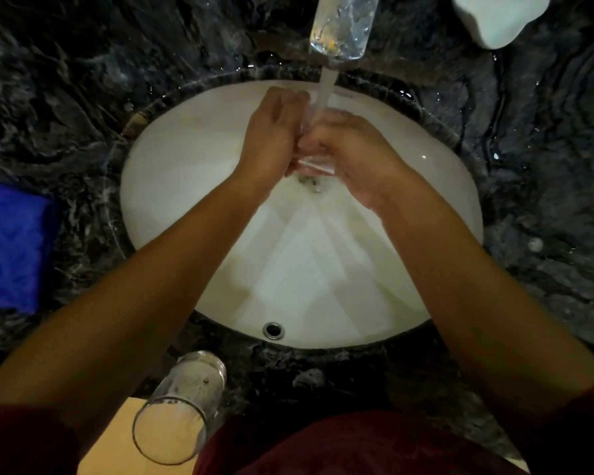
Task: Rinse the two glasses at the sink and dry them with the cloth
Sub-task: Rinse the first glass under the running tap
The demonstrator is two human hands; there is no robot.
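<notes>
Over the middle of the white sink basin (192,186) both hands hold a clear glass (318,164) under the running water stream (326,87). My left hand (275,128) presses against the glass from the left. My right hand (350,149) wraps it from the right, and the fingers hide most of the glass. A second clear glass (182,406) stands on the dark marble counter at the near edge, in front of the sink. A folded blue cloth (11,248) lies on the counter at the far left.
The shiny tap spout (343,25) reaches over the back of the basin. A white object (498,18) sits at the back right corner. Water drops lie on the dark marble counter (546,166). An overflow hole (273,330) is in the basin's near wall.
</notes>
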